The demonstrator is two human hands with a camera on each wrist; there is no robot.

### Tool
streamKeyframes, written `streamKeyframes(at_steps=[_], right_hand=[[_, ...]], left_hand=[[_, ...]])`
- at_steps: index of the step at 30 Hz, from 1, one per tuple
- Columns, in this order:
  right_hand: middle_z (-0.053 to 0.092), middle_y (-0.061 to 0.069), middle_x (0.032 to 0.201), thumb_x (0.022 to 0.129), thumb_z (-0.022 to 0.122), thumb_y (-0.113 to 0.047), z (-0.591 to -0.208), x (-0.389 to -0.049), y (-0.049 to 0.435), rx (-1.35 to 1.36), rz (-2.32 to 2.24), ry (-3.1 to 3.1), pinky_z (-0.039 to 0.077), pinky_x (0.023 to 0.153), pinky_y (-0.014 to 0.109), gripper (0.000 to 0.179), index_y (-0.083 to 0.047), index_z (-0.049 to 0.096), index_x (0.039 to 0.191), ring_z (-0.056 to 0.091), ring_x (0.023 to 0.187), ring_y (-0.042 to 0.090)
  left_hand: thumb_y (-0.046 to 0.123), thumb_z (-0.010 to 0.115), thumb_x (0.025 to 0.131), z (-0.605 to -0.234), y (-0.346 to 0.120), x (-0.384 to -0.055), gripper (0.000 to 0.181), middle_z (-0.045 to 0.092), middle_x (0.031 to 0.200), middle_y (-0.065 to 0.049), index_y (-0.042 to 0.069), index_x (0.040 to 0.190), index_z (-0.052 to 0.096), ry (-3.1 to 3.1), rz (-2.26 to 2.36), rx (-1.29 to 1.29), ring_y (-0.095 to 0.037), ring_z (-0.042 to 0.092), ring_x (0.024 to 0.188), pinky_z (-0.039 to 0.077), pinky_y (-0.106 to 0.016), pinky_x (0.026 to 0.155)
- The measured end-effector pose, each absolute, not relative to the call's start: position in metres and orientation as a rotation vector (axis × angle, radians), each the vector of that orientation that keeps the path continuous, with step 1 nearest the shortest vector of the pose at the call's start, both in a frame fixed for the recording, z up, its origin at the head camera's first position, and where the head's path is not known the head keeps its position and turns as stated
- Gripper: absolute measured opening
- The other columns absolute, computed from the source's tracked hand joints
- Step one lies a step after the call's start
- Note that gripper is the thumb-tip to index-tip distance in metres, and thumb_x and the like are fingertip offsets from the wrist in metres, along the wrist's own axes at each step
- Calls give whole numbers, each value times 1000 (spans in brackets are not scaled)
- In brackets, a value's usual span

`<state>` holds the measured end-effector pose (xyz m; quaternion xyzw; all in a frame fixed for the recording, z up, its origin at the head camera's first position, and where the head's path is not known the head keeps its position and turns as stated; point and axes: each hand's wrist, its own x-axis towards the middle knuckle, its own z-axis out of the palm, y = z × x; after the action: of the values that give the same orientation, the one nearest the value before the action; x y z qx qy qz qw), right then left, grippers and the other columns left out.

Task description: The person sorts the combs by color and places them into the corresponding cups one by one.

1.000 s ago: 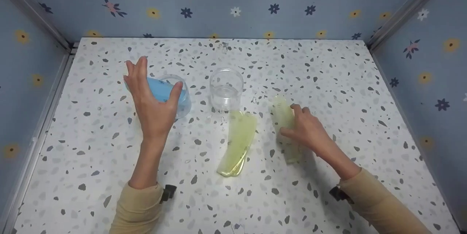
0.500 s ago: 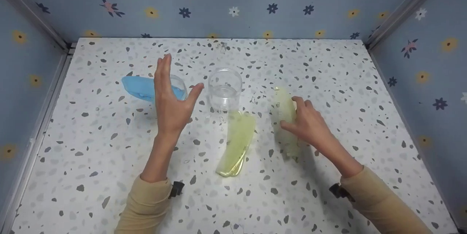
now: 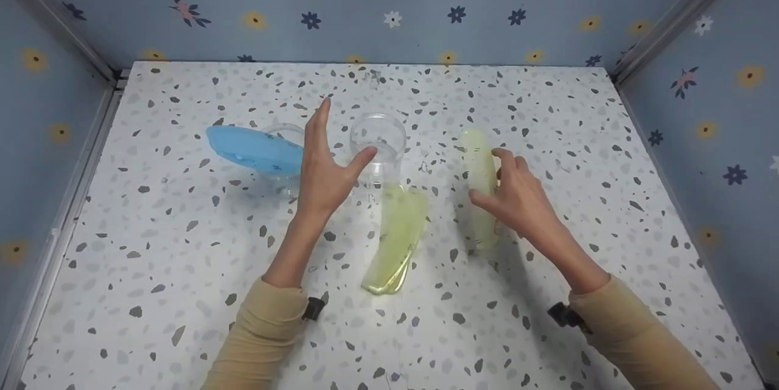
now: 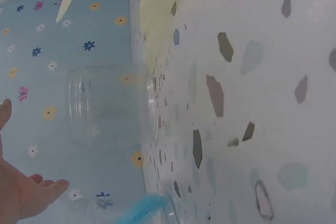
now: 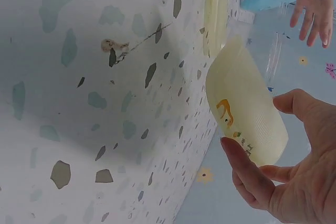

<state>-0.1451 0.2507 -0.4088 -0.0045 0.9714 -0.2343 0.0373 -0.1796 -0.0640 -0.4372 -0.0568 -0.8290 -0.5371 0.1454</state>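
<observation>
In the head view my right hand [image 3: 517, 195] pinches a pale yellow comb [image 3: 481, 183] between thumb and fingers. The right wrist view shows its curved shape, fine teeth and a small cartoon print, with the comb [image 5: 241, 103] tilted above the table. My left hand [image 3: 325, 177] holds nothing, its fingers extended and thumb spread, overlapping the edge of a clear plastic cup [image 3: 377, 134]. Left of that hand a blue curved piece [image 3: 255, 149] leans out of a second clear cup [image 3: 283, 128], partly hidden by the hand. Translucent yellow combs [image 3: 398, 238] lie stacked between my hands.
The white speckled table [image 3: 182, 292] is bounded by blue flowered panels [image 3: 389, 6] at the back and sides. The middle cup stands just behind the stacked combs.
My left hand has moved right, away from the blue piece towards the middle cup, uncovering more of the blue piece. My right hand has moved the comb slightly away from me and turned it.
</observation>
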Motion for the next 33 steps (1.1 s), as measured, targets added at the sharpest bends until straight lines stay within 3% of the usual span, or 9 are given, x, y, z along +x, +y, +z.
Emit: streamKeyframes(at_steps=[8,20,28,33], right_hand=[[58,22,120,84,74,-38,-405,-149,247,15,-761,3035,49,69,39,86,-8,36,155,59,90,33],[57,19,120,86,76,-37,-399,-151,249,24,-866,3068,48,71,35,86,-10,35,156,62,94,30],[56,17,118,86,76,-36,-396,-151,247,10,-932,3120,47,71,36,84,-10,36,155,62,94,30],[56,15,118,86,76,-35,-395,-153,245,12,-957,3139,45,72,36,84,-10,35,156,61,95,29]], left_hand=[[52,79,87,-453,-52,-188,107,24,170,-6,22,166,14,-2530,-1647,-121,-28,24,159,30,-55,127],[51,83,81,-468,-42,-198,114,22,172,-9,21,166,13,-2623,-1785,-40,-31,22,160,22,-53,131],[48,86,78,-474,-40,-203,114,23,172,-7,23,165,17,-2619,-1826,29,-30,24,159,23,-54,130],[47,87,78,-477,-37,-208,114,22,173,-6,21,165,17,-2602,-1850,46,-30,21,160,8,-57,132]])
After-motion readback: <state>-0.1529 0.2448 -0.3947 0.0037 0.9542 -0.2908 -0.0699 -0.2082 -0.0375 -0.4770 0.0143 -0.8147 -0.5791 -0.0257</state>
